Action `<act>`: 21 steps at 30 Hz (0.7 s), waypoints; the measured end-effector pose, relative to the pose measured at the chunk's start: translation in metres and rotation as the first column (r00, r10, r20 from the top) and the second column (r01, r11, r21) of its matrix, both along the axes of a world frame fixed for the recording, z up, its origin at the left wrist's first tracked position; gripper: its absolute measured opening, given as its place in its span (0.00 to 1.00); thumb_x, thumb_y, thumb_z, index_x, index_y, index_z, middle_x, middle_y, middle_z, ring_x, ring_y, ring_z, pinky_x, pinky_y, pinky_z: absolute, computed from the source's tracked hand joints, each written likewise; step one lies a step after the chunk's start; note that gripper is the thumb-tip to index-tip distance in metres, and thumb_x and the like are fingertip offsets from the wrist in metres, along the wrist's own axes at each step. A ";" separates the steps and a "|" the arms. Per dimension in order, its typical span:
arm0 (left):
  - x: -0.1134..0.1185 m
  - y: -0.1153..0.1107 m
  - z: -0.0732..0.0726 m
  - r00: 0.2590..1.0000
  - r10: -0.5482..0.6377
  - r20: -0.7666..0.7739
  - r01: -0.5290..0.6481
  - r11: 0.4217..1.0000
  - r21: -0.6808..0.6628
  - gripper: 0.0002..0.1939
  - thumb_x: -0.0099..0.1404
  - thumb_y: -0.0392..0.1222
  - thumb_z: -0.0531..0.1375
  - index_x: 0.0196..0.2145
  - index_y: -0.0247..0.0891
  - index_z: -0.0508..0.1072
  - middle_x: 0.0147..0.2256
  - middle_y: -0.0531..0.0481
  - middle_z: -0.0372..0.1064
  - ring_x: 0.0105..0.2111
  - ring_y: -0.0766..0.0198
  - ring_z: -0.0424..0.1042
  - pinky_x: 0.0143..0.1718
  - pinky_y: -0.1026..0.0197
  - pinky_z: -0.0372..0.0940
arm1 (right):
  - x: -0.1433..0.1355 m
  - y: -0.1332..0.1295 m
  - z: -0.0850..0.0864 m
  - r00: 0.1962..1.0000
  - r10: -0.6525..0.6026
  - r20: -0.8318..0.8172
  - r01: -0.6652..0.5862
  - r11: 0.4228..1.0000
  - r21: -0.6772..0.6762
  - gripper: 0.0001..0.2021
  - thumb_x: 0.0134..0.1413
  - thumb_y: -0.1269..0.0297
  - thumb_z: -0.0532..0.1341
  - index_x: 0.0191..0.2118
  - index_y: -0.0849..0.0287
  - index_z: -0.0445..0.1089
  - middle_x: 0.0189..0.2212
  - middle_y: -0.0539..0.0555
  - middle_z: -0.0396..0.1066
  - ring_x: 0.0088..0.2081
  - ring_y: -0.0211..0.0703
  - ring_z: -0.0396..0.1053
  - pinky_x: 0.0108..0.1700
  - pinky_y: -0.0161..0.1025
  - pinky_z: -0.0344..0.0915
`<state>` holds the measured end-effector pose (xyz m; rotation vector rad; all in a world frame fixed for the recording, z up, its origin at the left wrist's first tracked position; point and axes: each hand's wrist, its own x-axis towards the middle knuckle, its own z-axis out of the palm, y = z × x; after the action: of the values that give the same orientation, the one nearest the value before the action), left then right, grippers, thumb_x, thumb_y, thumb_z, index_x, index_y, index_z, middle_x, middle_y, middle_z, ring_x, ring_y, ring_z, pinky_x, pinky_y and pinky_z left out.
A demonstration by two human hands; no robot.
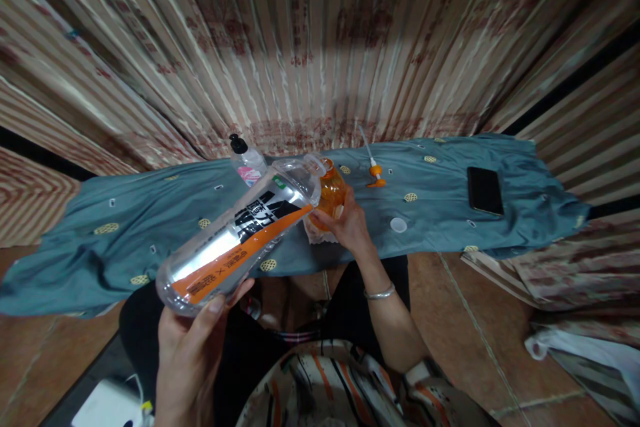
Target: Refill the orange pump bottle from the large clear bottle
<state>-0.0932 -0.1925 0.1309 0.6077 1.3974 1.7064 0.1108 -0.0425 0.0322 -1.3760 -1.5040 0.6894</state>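
Note:
My left hand (200, 333) grips the base of a large clear plastic bottle (240, 240) with an orange, silver and black label. The bottle is tilted, its neck up and to the right, with its mouth at the opening of a small orange bottle (331, 190). Whether liquid passes between them I cannot tell. Around the orange bottle's side my right hand (347, 223) is closed, and a pale cloth or tissue (319, 235) lies beneath it. An orange pump head (376, 175) with a white tube lies to the right, nearer the curtain.
Behind the large bottle stands a clear bottle with a black pump top (250, 163). A white round cap (399, 225) and a black phone (485, 191) lie on the teal cloth (435, 213). A striped curtain (310, 47) hangs at the cloth's far edge.

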 end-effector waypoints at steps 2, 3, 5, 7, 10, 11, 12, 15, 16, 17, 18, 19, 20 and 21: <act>0.001 0.000 0.000 1.000 -0.002 -0.002 0.002 1.000 0.008 0.31 0.47 0.44 0.78 0.50 0.44 0.81 0.43 0.49 0.83 0.41 0.56 0.82 0.42 0.57 0.81 | 0.000 0.000 0.000 1.000 0.002 -0.002 -0.002 1.000 0.004 0.30 0.49 0.60 0.74 0.56 0.54 0.64 0.47 0.58 0.80 0.48 0.55 0.81 0.50 0.50 0.77; 0.000 0.000 -0.001 1.000 -0.001 -0.004 0.001 1.000 0.010 0.31 0.46 0.45 0.78 0.50 0.45 0.81 0.43 0.50 0.83 0.42 0.56 0.82 0.42 0.57 0.81 | 0.000 0.000 -0.001 1.000 0.005 -0.004 -0.005 1.000 0.007 0.30 0.49 0.60 0.74 0.56 0.54 0.64 0.47 0.58 0.80 0.48 0.55 0.81 0.50 0.50 0.77; -0.002 0.001 -0.003 1.000 0.001 -0.012 -0.001 1.000 0.015 0.33 0.46 0.45 0.79 0.51 0.46 0.81 0.43 0.50 0.83 0.43 0.57 0.82 0.42 0.58 0.81 | 0.001 0.000 -0.001 1.000 0.010 -0.005 -0.010 1.000 0.015 0.30 0.49 0.60 0.74 0.56 0.54 0.64 0.48 0.57 0.80 0.48 0.55 0.81 0.50 0.50 0.77; -0.004 0.001 -0.007 1.000 -0.001 -0.020 0.002 0.999 0.033 0.33 0.46 0.45 0.79 0.51 0.45 0.81 0.43 0.50 0.83 0.43 0.56 0.82 0.42 0.57 0.81 | 0.001 0.000 -0.002 1.000 0.013 -0.002 -0.013 1.000 0.020 0.29 0.49 0.60 0.73 0.56 0.54 0.64 0.48 0.57 0.80 0.48 0.55 0.81 0.50 0.50 0.77; -0.007 0.002 -0.011 0.999 -0.006 -0.033 0.008 0.998 0.060 0.32 0.46 0.45 0.78 0.51 0.44 0.81 0.42 0.48 0.84 0.42 0.55 0.83 0.40 0.55 0.82 | 0.001 0.001 -0.004 1.000 0.008 0.011 -0.009 1.000 0.024 0.30 0.49 0.59 0.74 0.56 0.55 0.63 0.48 0.57 0.80 0.48 0.55 0.80 0.50 0.51 0.77; -0.007 0.002 -0.011 0.999 -0.006 -0.037 0.008 0.998 0.065 0.32 0.46 0.44 0.78 0.51 0.43 0.81 0.41 0.47 0.84 0.41 0.55 0.83 0.40 0.55 0.82 | 0.001 0.001 -0.004 1.000 0.006 0.014 -0.007 1.000 0.026 0.31 0.49 0.59 0.74 0.57 0.55 0.63 0.48 0.58 0.80 0.48 0.56 0.80 0.50 0.51 0.77; -0.007 0.002 -0.011 0.999 -0.006 -0.038 0.008 0.998 0.063 0.32 0.46 0.44 0.78 0.51 0.43 0.81 0.42 0.47 0.84 0.41 0.55 0.83 0.40 0.55 0.82 | 0.001 0.001 -0.004 1.000 0.005 0.015 -0.005 1.000 0.028 0.31 0.49 0.59 0.74 0.57 0.55 0.63 0.48 0.58 0.80 0.48 0.56 0.80 0.50 0.51 0.77; -0.005 0.002 -0.008 1.000 0.004 -0.022 -0.003 0.999 0.049 0.33 0.46 0.44 0.79 0.52 0.45 0.81 0.43 0.49 0.83 0.41 0.57 0.82 0.41 0.56 0.82 | 0.001 0.001 -0.005 1.000 0.004 0.012 -0.004 1.000 0.030 0.32 0.49 0.59 0.73 0.58 0.54 0.63 0.48 0.58 0.80 0.48 0.57 0.80 0.50 0.51 0.77; -0.004 0.002 -0.008 1.000 0.007 -0.017 -0.006 0.999 0.044 0.34 0.46 0.44 0.79 0.52 0.45 0.80 0.44 0.50 0.83 0.41 0.57 0.82 0.42 0.56 0.81 | 0.001 0.001 -0.004 1.000 0.004 0.010 -0.004 1.000 0.026 0.32 0.49 0.59 0.73 0.58 0.54 0.62 0.48 0.58 0.80 0.49 0.57 0.80 0.50 0.51 0.77; -0.004 0.002 -0.008 1.000 0.006 -0.017 -0.005 0.999 0.046 0.33 0.46 0.45 0.79 0.52 0.45 0.81 0.43 0.50 0.83 0.41 0.58 0.82 0.42 0.56 0.81 | 0.001 0.001 -0.004 1.000 0.003 0.009 -0.003 1.000 0.021 0.32 0.50 0.58 0.73 0.58 0.54 0.62 0.49 0.58 0.80 0.49 0.57 0.80 0.50 0.51 0.77; -0.005 0.001 -0.008 1.000 0.005 -0.023 -0.004 0.998 0.058 0.33 0.46 0.45 0.79 0.51 0.45 0.81 0.42 0.50 0.84 0.40 0.57 0.82 0.40 0.56 0.82 | 0.000 0.001 -0.003 1.000 0.002 0.009 -0.002 1.000 0.016 0.32 0.49 0.58 0.73 0.58 0.54 0.62 0.49 0.58 0.80 0.49 0.57 0.80 0.50 0.51 0.77; -0.006 0.001 -0.009 1.000 0.002 -0.030 0.000 0.998 0.068 0.33 0.45 0.45 0.79 0.51 0.44 0.81 0.41 0.50 0.84 0.39 0.57 0.83 0.40 0.56 0.82 | 0.000 0.000 -0.003 1.000 0.001 0.008 -0.001 1.000 0.011 0.32 0.49 0.58 0.73 0.58 0.54 0.62 0.49 0.58 0.80 0.49 0.56 0.80 0.50 0.51 0.77; -0.007 0.001 -0.010 0.999 -0.004 -0.036 0.007 0.997 0.073 0.32 0.46 0.45 0.79 0.51 0.43 0.81 0.41 0.49 0.84 0.38 0.57 0.83 0.39 0.56 0.82 | 0.000 0.000 -0.002 1.000 -0.001 0.006 0.001 1.000 0.009 0.32 0.50 0.57 0.73 0.58 0.54 0.62 0.49 0.58 0.80 0.49 0.56 0.80 0.50 0.51 0.77; -0.008 0.001 -0.010 0.999 -0.009 -0.039 0.012 0.997 0.076 0.32 0.46 0.45 0.79 0.50 0.43 0.82 0.41 0.48 0.84 0.38 0.57 0.83 0.39 0.56 0.82 | 0.000 0.000 -0.002 1.000 -0.001 0.004 0.001 1.000 0.007 0.32 0.50 0.57 0.73 0.58 0.54 0.63 0.49 0.58 0.80 0.48 0.56 0.80 0.50 0.51 0.77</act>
<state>-0.1010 -0.1911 0.1204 0.6925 1.3589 1.7544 0.1109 -0.0424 0.0303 -1.3735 -1.5078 0.6799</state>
